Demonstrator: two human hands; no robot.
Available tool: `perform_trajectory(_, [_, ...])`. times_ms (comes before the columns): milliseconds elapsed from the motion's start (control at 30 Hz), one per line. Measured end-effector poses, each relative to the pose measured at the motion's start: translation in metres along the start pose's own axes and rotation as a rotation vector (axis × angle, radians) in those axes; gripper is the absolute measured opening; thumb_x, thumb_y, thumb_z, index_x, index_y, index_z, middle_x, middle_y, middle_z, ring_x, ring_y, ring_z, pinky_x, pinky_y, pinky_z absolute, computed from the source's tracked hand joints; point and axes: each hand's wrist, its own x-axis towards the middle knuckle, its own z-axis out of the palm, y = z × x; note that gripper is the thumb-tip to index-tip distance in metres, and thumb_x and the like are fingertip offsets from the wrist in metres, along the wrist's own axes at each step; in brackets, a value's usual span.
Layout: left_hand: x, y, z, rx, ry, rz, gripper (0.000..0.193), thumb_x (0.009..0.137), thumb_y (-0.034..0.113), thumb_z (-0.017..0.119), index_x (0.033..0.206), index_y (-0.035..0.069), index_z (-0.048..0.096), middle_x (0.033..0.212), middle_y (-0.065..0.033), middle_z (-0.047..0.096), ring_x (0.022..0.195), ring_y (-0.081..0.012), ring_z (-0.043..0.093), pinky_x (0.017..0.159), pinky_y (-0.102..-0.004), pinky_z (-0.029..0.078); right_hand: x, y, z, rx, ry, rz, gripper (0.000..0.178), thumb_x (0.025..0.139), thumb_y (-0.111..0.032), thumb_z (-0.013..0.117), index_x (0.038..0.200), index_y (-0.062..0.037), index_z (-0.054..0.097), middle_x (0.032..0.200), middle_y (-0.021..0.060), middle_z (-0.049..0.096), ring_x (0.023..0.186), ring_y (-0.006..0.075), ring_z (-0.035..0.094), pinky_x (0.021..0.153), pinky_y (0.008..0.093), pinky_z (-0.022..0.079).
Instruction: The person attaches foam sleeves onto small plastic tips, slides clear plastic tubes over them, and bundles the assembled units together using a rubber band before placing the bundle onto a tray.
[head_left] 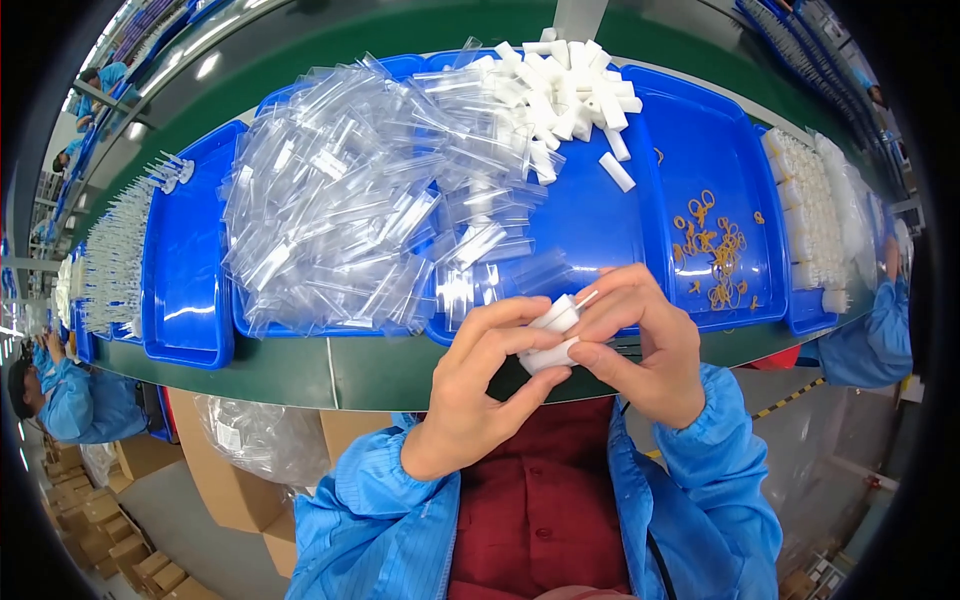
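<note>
In front of my chest, both hands grip a few short white cylinders (548, 357) at the front edge of the trays. My left hand (478, 385) has thumb and fingers closed round their left side. From the right, my right hand (645, 345) pinches the same pieces, and a thin white stick (588, 298) shows by its fingertips. How the pieces fit together is partly hidden by the fingers. Just beyond, a blue tray (598, 225) bears a heap of similar white cylinders (575, 85) and some clear plastic sleeves (485, 240).
A large pile of clear sleeves (330, 190) covers the tray to the left. Small yellow rings (722, 255) lie in the right-hand tray (690, 130). Rows of white parts (800, 210) stand farther right. Co-workers in blue sit at both sides. The green table edge (370, 385) runs below.
</note>
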Motion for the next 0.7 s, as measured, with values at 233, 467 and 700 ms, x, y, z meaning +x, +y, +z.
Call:
perform_trajectory(233, [-0.018, -0.003, -0.014, 0.063, 0.125, -0.006, 0.033, 0.073, -0.001, 0.084, 0.103, 0.002, 0.071, 0.122, -0.0159, 0.062, 0.107, -0.0264, 0.065, 0.086, -0.0336, 0.055, 0.04, 0.021, -0.012, -0.396, -0.028, -0.095, 0.011, 0.087, -0.003, 0.068, 0.098, -0.0055, 0.07, 0.101, 0.0059, 0.068, 0.093, 0.0242, 0.062, 0.085, 0.0339, 0.047])
perform_trajectory(467, [-0.02, -0.004, -0.01, 0.079, 0.098, 0.052, 0.034, 0.074, -0.003, 0.083, 0.106, 0.001, 0.071, 0.124, -0.0175, 0.06, 0.102, -0.0244, 0.068, 0.084, -0.0312, 0.059, 0.052, 0.028, -0.011, -0.909, -0.312, -0.364, 0.023, 0.079, -0.007, 0.065, 0.102, -0.0052, 0.069, 0.095, 0.0065, 0.066, 0.091, 0.0236, 0.062, 0.084, 0.0352, 0.047])
perform_trajectory(700, [-0.015, -0.007, -0.006, 0.074, 0.096, 0.01, 0.035, 0.073, -0.001, 0.084, 0.106, 0.001, 0.072, 0.124, -0.0161, 0.061, 0.105, -0.0249, 0.066, 0.086, -0.0322, 0.056, 0.051, 0.033, -0.028, -1.126, -0.399, -0.251, 0.031, 0.078, -0.005, 0.066, 0.108, -0.0059, 0.067, 0.088, 0.0072, 0.064, 0.084, 0.0246, 0.062, 0.078, 0.036, 0.048])
